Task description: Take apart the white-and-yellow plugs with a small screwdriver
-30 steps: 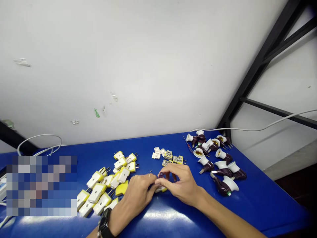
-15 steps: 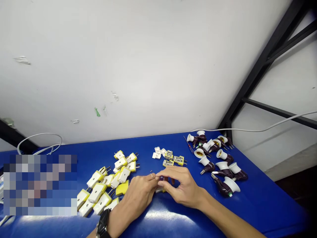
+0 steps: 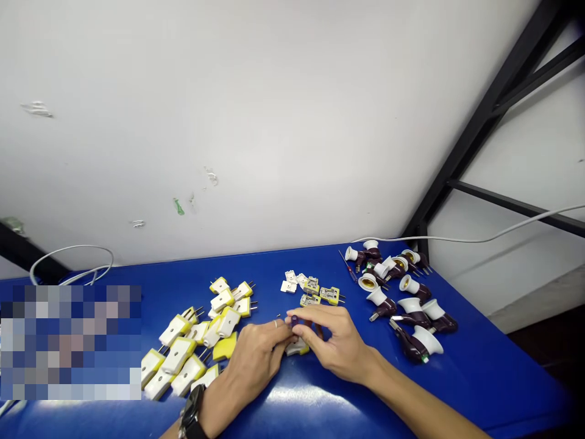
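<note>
Plug (image 3: 298, 348) down at the blue table (image 3: 315, 417), up against the left hand (image 3: 259, 349), can't tell if gripped; purple handle (image 3: 295, 320) pinched in the right hand (image 3: 338, 344) beside it. Further back, open plug shells (image 3: 337, 300) with greyish innards (image 3: 328, 294) inside, then some loose white pieces (image 3: 289, 286).

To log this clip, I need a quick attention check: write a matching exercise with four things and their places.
1. Dark purple handle
2. Lying screwdriver
3. Heaped white-and-yellow plugs
4. Open plugs

A. Beyond the right hand
B. Beside purple-and-white lamp holders
C. Gripped by the right hand
D. Left of the left hand

Pairs: 1-C; 2-B; 3-D; 4-A
</note>
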`<state>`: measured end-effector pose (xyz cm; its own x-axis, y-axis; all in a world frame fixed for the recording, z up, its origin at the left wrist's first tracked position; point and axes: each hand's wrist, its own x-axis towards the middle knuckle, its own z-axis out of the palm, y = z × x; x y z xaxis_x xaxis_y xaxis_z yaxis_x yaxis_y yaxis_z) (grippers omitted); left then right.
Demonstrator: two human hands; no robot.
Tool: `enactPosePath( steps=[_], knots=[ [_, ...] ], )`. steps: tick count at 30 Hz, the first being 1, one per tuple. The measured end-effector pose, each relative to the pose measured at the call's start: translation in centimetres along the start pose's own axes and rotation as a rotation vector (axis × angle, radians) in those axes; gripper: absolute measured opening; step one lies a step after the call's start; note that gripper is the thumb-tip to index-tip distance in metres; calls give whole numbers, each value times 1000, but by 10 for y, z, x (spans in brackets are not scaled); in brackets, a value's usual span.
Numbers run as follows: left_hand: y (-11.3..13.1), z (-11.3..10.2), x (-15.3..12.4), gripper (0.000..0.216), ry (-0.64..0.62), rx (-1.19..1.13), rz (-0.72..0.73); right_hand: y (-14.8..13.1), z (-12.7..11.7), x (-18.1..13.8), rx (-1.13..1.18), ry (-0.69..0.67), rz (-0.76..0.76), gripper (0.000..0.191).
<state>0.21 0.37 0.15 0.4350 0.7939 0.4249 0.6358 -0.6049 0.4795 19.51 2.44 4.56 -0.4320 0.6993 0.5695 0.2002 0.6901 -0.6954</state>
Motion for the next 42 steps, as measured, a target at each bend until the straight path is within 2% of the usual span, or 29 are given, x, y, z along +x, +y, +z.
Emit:
enactPosePath(
  steps=[3,6,10,13,34,37,39,41,42],
  knots=[
    [1,-2,0,31,-22,2,23,-1,1,1,-46,47,-5,10],
    [2,-2,1,34,-26,23,42,0,2,0,-46,105,3,9],
    [1,-1,0,35,-24,52,49,1,1,-1,7,49,-35,22],
    [0,-1,-1,33,-36,38,48,-2,0,1,-31,17,-56,11],
    [4,-4,1,29,-74,7,-12,-3,5,-1,-65,102,-40,7],
    [8,-9,2,14,-116,8,-48,-4,-5,0,-18,189,22,7],
    [9,-10,2,30,-161,39,-78,-3,-16,3,-5,238,90,13],
    [7,-9,0,36,-192,75,-102,-2,-25,6,-48,175,163,18],
    [5,-8,0,33,-198,79,-109,0,-28,6,-78,91,199,19]
  ],
)
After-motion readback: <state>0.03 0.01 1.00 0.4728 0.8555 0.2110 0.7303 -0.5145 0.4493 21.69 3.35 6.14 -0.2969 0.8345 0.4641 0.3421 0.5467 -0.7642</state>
